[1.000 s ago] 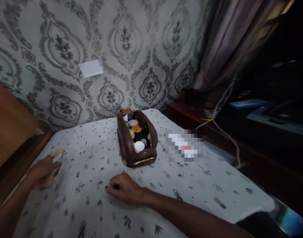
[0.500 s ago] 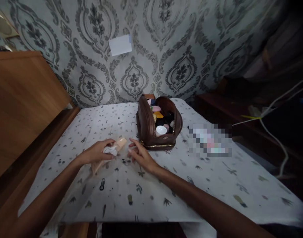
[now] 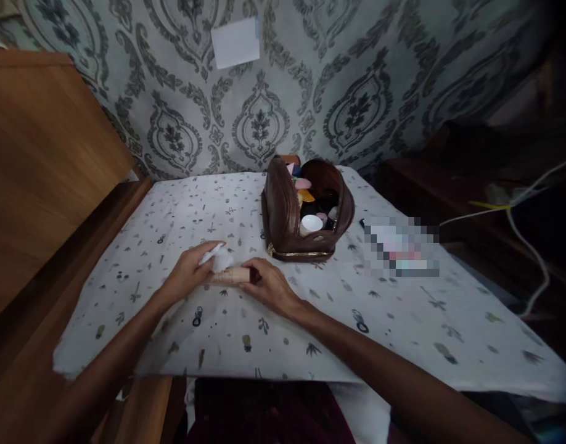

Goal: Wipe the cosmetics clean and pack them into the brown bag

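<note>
- One wall [image 3: 306, 92] fills the back, grey scroll pattern, with a white paper [image 3: 237, 44] on it; wooden panel [image 3: 47, 117] on the left.
- Table [image 3: 209, 216] below, white cloth with small plant prints, runs from the wall towards the person.
- Brown bag [image 3: 282, 213] on the table, beyond the right hand, unzipped and gaping; small items inside, including a white jar [image 3: 311, 223] near the front. Blurred-out patch to its right – contents can't be told.
- Left hand [image 3: 187, 271]: thumb and fingers pinched on the tissue; the left end of the tube meets these fingers – can't tell how firmly they grip it.
- Right hand [image 3: 274, 287]: thumb and forefinger closed round the tube's right end, other fingers curled behind.
- Beige tube [image 3: 232, 275], just above or on the cloth (contact unclear), lying crosswise between the two hands, in front of the bag and apart from it. Looks light, probably smooth and a bit slippery, likely some give in the middle, not fragile. Best hold: firm pinch at each end, no hard squeeze on the body.
- White tissue [image 3: 217, 256], crumpled, sits against the left fingertips, just above the tube's left part. Looks very light, limp, easily torn; pinch a bunched fold, not a thin edge.
</note>
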`<action>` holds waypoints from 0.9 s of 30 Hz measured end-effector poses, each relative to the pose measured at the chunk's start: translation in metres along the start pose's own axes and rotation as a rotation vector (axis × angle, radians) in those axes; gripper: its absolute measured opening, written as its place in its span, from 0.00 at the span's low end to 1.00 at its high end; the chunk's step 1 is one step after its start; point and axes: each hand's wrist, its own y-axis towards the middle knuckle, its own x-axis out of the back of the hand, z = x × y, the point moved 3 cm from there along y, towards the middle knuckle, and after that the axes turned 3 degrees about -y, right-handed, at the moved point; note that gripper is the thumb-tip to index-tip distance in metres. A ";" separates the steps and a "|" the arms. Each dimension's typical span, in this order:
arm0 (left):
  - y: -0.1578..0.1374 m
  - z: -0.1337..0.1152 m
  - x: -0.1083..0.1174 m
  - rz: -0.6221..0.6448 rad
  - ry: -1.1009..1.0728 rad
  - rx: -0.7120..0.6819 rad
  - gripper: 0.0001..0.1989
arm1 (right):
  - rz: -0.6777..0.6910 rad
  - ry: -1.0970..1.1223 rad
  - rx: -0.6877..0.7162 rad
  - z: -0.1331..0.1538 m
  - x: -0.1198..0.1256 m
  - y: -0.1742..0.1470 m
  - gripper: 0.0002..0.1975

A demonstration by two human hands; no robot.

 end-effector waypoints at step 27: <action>-0.047 0.044 -0.014 -0.254 0.653 -0.012 0.21 | -0.027 0.024 -0.021 -0.002 0.002 0.003 0.11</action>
